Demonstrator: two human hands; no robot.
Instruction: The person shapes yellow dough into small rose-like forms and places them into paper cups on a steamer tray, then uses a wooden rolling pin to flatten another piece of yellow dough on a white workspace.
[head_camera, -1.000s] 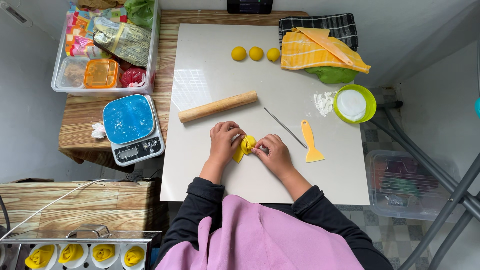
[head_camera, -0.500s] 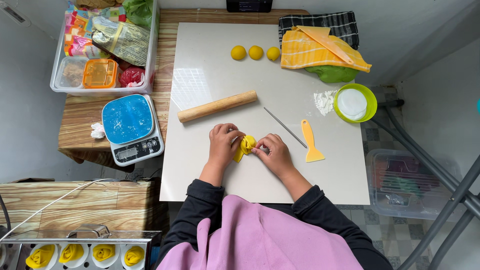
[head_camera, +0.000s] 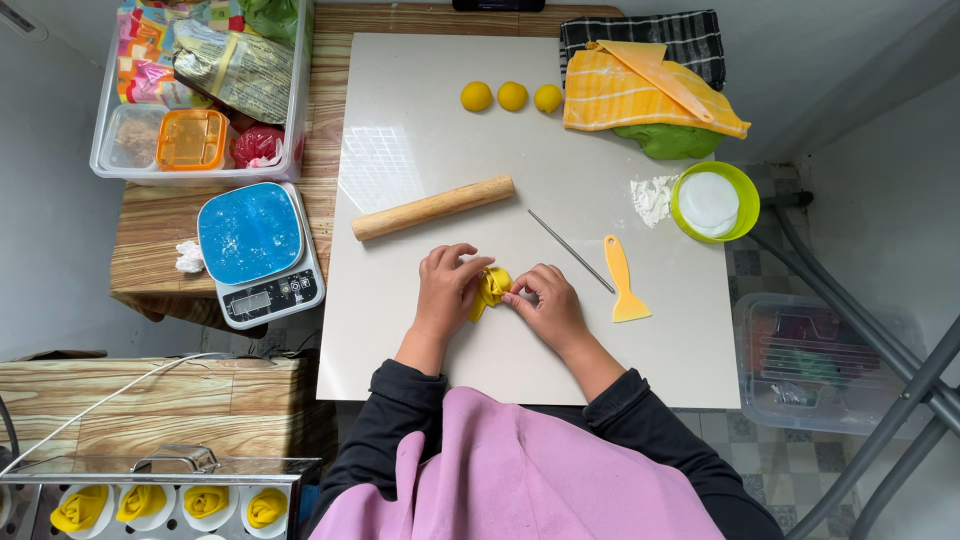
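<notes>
At the far left, at about 7 o'clock, a metal tray holds small white cups with folded yellow dough pieces. Above it, at 9 o'clock, a kitchen scale with a blue top sits on the wooden side table, and at 11 o'clock a clear plastic bin holds packets and small tubs.

On the white counter a wooden rolling pin lies tilted, at roughly 11 o'clock from the hands. The left hand rests on the counter with its fingers clenched on the left side of the yellow dough piece. That dough lies near the middle of the counter, between both hands and touching them. The right hand pinches its right edge with fingertips drawn together.

At 12 o'clock, three yellow dough balls sit in a row near the far edge. Just right of the right hand lie a thin metal rod and a yellow scraper. At 1 o'clock a yellow striped cloth covers green dough, and a green bowl with white flour stands at 2 o'clock.
</notes>
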